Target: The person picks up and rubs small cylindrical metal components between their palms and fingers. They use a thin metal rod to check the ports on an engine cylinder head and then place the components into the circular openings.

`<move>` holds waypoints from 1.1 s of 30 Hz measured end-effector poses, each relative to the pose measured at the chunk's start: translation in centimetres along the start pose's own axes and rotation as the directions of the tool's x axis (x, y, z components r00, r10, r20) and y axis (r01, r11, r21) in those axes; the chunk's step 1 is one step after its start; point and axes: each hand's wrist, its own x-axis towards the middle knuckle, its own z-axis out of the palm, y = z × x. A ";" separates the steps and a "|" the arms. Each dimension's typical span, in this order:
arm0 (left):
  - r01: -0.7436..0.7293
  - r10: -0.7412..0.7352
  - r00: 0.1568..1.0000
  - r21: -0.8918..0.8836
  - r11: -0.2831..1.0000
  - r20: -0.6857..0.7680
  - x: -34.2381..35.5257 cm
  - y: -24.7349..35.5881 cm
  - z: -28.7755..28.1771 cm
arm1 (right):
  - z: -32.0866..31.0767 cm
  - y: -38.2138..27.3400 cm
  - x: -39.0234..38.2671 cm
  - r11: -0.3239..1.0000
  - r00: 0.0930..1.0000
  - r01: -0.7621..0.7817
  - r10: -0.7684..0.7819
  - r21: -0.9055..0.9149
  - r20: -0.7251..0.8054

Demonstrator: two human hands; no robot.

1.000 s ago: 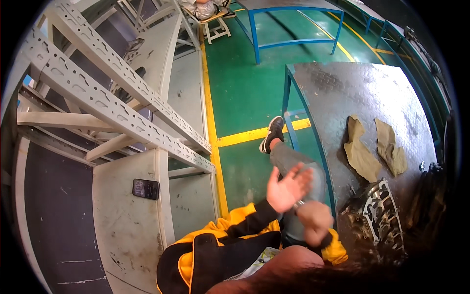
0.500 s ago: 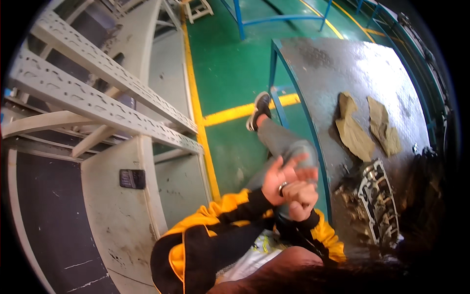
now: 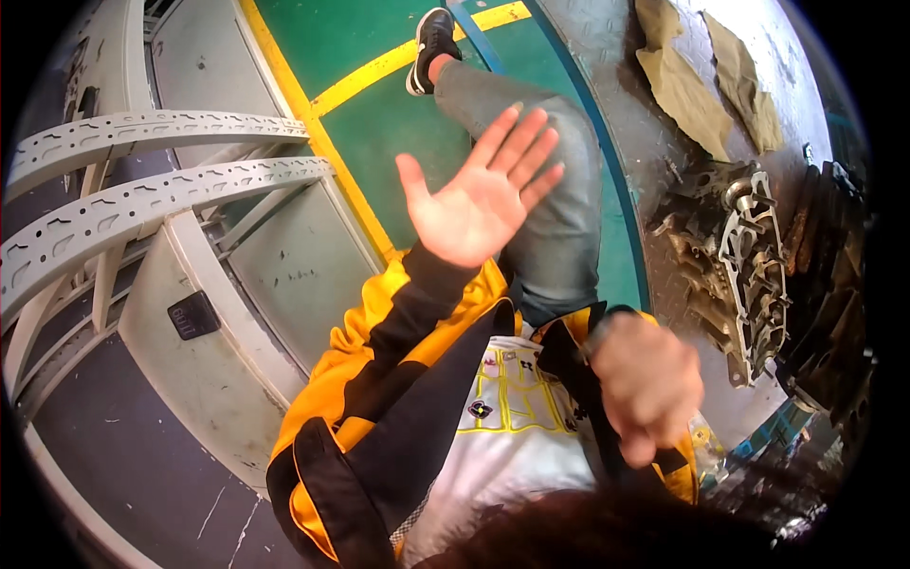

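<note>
My left hand [image 3: 479,194] is raised over my lap, palm up with its fingers spread, and nothing lies in it. Black cuff and yellow sleeve cover that wrist. On the other side, my right hand [image 3: 649,384] is closed into a fist, slightly smeared by motion, beside the open jacket [image 3: 379,379]. What the fist holds, if anything, is hidden. A dark band [image 3: 611,327] shows at the right wrist. Nearest to the right hand is a greasy metal engine casting [image 3: 754,275], lying on the steel-topped table [image 3: 607,38]. The two hands are apart.
Two tan cloth-like pieces [image 3: 684,81] lie beyond the casting. Dark greasy parts [image 3: 825,275] crowd the right edge. On the left stands a perforated metal rack [image 3: 171,190] above a grey panel with a black phone-like object [image 3: 193,315]. My outstretched leg [image 3: 559,180] crosses the green floor.
My hands, together at the left wrist before, have parted. The left opened and turned palm up; the right drew back to the right as a fist. My view has tilted down toward my lap.
</note>
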 end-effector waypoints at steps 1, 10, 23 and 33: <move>0.001 -0.001 1.000 0.003 1.000 -0.009 0.1 -0.1 -0.4 | -0.2 -0.4 0.7 0.998 0.997 0.043 -0.046 0.046 0.062; -0.065 0.058 0.996 0.092 0.994 0.069 -1.2 0.6 2.2 | 0.1 3.3 -0.4 0.996 0.997 -0.082 0.082 -0.017 0.005; -0.282 0.272 0.959 0.250 0.926 0.077 0.2 3.2 -0.9 | -1.9 5.2 0.9 0.999 0.983 0.014 -0.022 0.049 0.180; -0.177 0.195 0.978 -0.208 0.962 0.071 2.9 4.0 -3.2 | -0.7 5.3 4.7 0.970 0.990 0.025 0.010 -0.242 0.143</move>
